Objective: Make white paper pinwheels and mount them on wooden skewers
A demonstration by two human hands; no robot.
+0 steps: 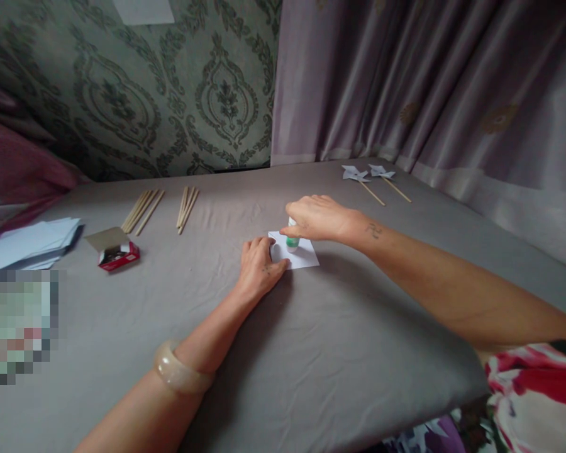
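Observation:
A small white square of paper (306,257) lies flat on the cloth-covered table in front of me. My left hand (261,264) holds it down at its left and near edges, thumb and fingers pressed against it. Wrapped around a white and green glue stick (292,241), my right hand (318,217) keeps it upright with its lower end at the paper. My palm and fingers hide the upper part of the stick. Whether the paper bears any glue cannot be made out.
Two paper pinwheels (356,173) on sticks lie at the back right. Wooden sticks (187,209) rest in two groups at the back left. An open red box (119,257) sits near a stack of white paper (28,244). Curtains (339,82) hang behind.

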